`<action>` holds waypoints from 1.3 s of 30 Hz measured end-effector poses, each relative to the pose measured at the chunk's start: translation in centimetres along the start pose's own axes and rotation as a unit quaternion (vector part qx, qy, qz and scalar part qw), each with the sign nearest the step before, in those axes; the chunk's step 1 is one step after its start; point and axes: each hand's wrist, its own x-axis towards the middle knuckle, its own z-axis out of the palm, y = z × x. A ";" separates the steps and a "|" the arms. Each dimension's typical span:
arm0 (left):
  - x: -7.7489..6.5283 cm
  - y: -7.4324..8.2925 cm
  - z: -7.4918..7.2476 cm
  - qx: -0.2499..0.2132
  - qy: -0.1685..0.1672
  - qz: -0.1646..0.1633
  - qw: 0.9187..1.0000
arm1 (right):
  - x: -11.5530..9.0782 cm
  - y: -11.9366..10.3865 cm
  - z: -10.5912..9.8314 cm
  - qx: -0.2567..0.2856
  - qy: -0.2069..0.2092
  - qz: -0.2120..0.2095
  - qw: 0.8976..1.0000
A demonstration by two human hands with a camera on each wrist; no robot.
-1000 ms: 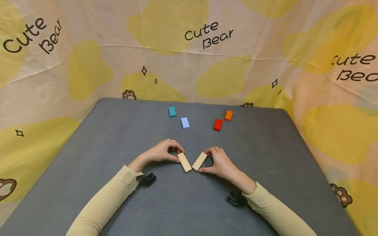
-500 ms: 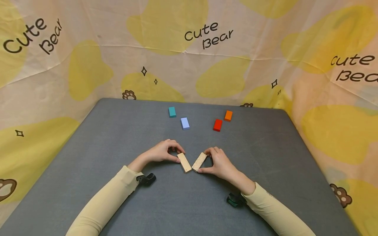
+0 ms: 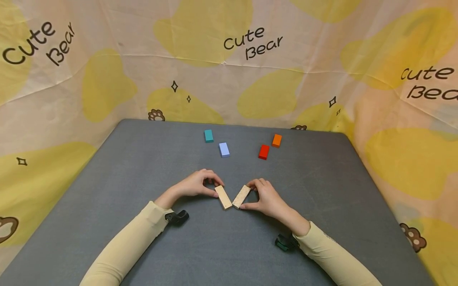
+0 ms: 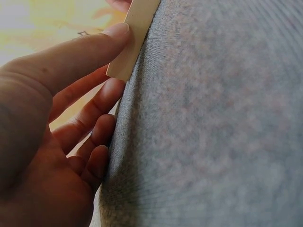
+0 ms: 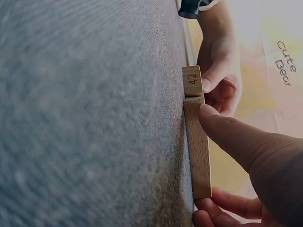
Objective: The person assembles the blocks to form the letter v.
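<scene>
Two plain wooden blocks lie flat on the grey table, slanted into a V whose near ends meet or almost meet. My left hand (image 3: 196,183) holds the left wooden block (image 3: 223,197), thumb on its outer side and a finger by its far end. In the left wrist view the thumb (image 4: 111,38) presses on that block (image 4: 137,28). The right wooden block (image 3: 241,196) is pinched lengthwise by my right hand (image 3: 267,198), thumb near one end and fingers at the other. The right wrist view shows "42" on the end of the left block (image 5: 192,81).
Farther back lie a teal block (image 3: 208,136), a light blue block (image 3: 224,149), a red block (image 3: 264,152) and an orange block (image 3: 277,140). A printed cloth (image 3: 200,31) hangs behind and beside the grey table (image 3: 214,254). Dark straps sit on both wrists.
</scene>
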 end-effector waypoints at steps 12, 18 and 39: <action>-0.1 0.3 0.0 0.003 0.001 -0.002 1.000 | 0.3 1.2 -1.0 0.085 -0.012 0.013 0.996; 0.0 0.2 0.0 0.004 0.000 -0.001 1.000 | 0.7 2.3 -1.6 0.118 -0.012 0.020 0.993; -0.2 -0.1 0.0 -0.005 -0.001 -0.003 1.000 | 3.5 5.9 -2.9 0.138 0.023 0.040 0.989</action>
